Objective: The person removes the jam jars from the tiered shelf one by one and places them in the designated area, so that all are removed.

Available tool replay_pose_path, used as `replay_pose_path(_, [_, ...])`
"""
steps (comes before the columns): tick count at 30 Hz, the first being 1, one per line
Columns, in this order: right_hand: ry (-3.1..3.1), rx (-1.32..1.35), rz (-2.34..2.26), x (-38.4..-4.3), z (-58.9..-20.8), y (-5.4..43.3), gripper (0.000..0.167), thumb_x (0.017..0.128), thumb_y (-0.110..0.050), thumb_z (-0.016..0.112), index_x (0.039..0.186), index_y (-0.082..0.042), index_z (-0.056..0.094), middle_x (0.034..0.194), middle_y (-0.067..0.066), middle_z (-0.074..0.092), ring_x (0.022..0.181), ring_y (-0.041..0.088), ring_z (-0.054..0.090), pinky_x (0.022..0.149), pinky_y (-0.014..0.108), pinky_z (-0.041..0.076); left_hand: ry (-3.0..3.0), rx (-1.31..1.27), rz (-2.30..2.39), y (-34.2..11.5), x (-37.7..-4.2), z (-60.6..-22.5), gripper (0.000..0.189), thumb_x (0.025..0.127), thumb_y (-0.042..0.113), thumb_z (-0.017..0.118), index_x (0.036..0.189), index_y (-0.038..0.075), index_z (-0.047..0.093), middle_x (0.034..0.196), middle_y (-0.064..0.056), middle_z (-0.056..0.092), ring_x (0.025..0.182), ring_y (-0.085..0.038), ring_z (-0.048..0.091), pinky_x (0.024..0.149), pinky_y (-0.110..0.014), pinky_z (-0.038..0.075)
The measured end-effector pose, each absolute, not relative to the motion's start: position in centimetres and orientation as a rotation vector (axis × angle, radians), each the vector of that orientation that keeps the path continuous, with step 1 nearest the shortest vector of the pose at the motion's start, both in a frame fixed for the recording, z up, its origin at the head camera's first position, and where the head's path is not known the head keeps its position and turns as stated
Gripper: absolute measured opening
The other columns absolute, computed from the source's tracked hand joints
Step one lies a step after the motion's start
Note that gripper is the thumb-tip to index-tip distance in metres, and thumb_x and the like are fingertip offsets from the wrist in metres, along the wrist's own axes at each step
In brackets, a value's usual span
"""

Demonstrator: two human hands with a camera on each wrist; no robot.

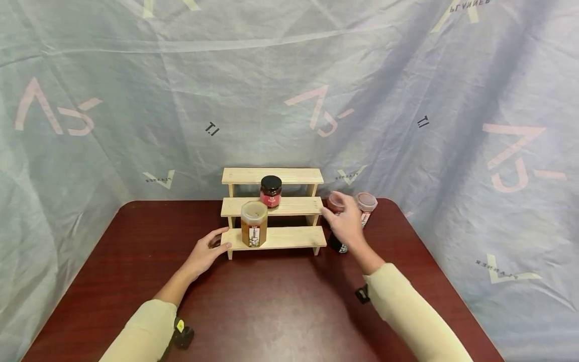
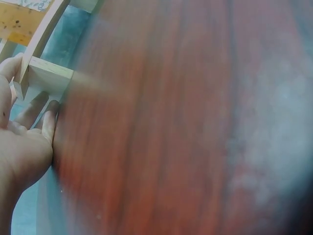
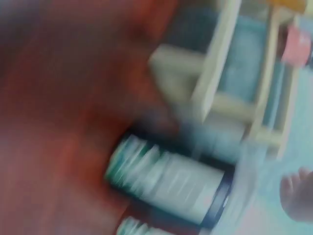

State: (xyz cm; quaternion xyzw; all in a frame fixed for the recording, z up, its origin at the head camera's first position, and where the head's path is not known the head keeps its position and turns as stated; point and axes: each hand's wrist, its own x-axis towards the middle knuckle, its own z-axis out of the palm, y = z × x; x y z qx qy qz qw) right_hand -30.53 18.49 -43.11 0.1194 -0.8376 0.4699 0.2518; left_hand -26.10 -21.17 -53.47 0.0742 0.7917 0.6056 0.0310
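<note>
My left hand (image 1: 205,254) holds the left end of a three-tier wooden stand (image 1: 289,237), thumb at the front edge of the lowest board. In the left wrist view, the fingers (image 2: 48,122) reach behind the stand's leg. A honey-coloured jar (image 1: 254,232) with a clear lid stands on the lowest board. On the middle board is a small black-lidded jar (image 1: 271,193) with a pink label. My right hand (image 1: 347,218) is over a dark jar (image 1: 342,248) right of the stand, fingers bent and apart from it. The right wrist view is blurred; the dark jar (image 3: 168,178) shows a white-and-green label.
Another jar (image 1: 366,203) with a translucent lid stands behind the right hand. The stand's top board (image 1: 272,175) bears nothing. A dark red table (image 1: 271,306) carries everything, and a grey printed cloth (image 1: 253,100) hangs behind and at both sides.
</note>
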Motion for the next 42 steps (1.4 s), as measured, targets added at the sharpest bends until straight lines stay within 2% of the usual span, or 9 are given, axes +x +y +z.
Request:
replay_pose_path(5, [-2.453,0.387,1.454,-32.6,-43.1,12.4,0.059,0.086,-0.021,0.084,0.135,0.002,0.060,0.128,0.021,0.062,0.117,0.036,0.062,0.089,0.043,0.055,2.423,0.230,1.880,-21.0,-26.2,-54.0,0.061,0.098,0.030,0.070,0.151,0.013,0.047,0.144,-0.019,0.053,0.134,-0.035,0.048,0.098,-0.039,0.048])
replay_pose_path(9, [-2.538,0.385,1.533,-33.9,-43.4,9.7,0.064,0.088,-0.026,0.082,0.140,-0.001,0.057,0.132,0.019,0.060,0.118,0.035,0.063,0.087,0.040,0.056,2.404,0.247,1.902,-20.5,-26.2,-54.2,0.060,0.098,0.028,0.071,0.151,0.013,0.047,0.144,-0.020,0.053,0.134,-0.036,0.048,0.096,-0.036,0.049])
replay_pose_path(17, [-2.577,0.480,1.477,-35.7,-43.2,7.7,0.058,0.083,-0.033,0.086,0.132,-0.010,0.065,0.110,0.007,0.069,0.101,0.023,0.067,0.081,0.038,0.056,2.399,0.249,1.913,-20.2,-26.4,-54.0,0.059,0.097,0.027,0.071,0.150,0.014,0.048,0.143,-0.018,0.054,0.133,-0.034,0.049,0.095,-0.035,0.049])
replay_pose_path(24, [-2.600,0.523,1.436,-36.1,-43.0,7.0,0.052,0.084,-0.032,0.086,0.125,-0.008,0.067,0.107,0.008,0.071,0.091,0.020,0.068,0.076,0.037,0.056,2.413,0.234,1.900,-20.6,-26.4,-53.7,0.059,0.097,0.027,0.071,0.150,0.014,0.048,0.143,-0.018,0.054,0.133,-0.034,0.050,0.097,-0.038,0.049])
replay_pose_path(29, [-2.567,0.514,1.471,-36.1,-43.1,7.1,0.047,0.082,-0.030,0.087,0.121,-0.009,0.070,0.104,0.007,0.073,0.090,0.021,0.070,0.075,0.036,0.056,2.412,0.224,1.896,-20.9,-26.4,-53.7,0.060,0.097,0.028,0.072,0.150,0.014,0.048,0.143,-0.019,0.055,0.133,-0.034,0.050,0.097,-0.038,0.049])
replay_pose_path(35, [-2.553,0.531,1.536,-35.6,-42.7,9.2,0.049,0.079,-0.027,0.088,0.121,-0.009,0.071,0.109,0.009,0.073,0.100,0.025,0.070,0.079,0.038,0.057,2.414,0.215,1.897,-21.3,-26.4,-53.6,0.060,0.097,0.027,0.072,0.150,0.014,0.048,0.143,-0.019,0.054,0.133,-0.034,0.049,0.097,-0.039,0.049])
replay_pose_path(42, [-2.557,0.615,1.478,-34.2,-41.3,15.4,0.044,0.078,-0.025,0.089,0.116,-0.009,0.072,0.098,0.008,0.074,0.088,0.021,0.069,0.076,0.033,0.054,2.404,0.228,1.895,-21.3,-26.0,-53.0,0.060,0.099,0.022,0.069,0.152,0.010,0.045,0.145,-0.021,0.051,0.135,-0.037,0.047,0.099,-0.044,0.047])
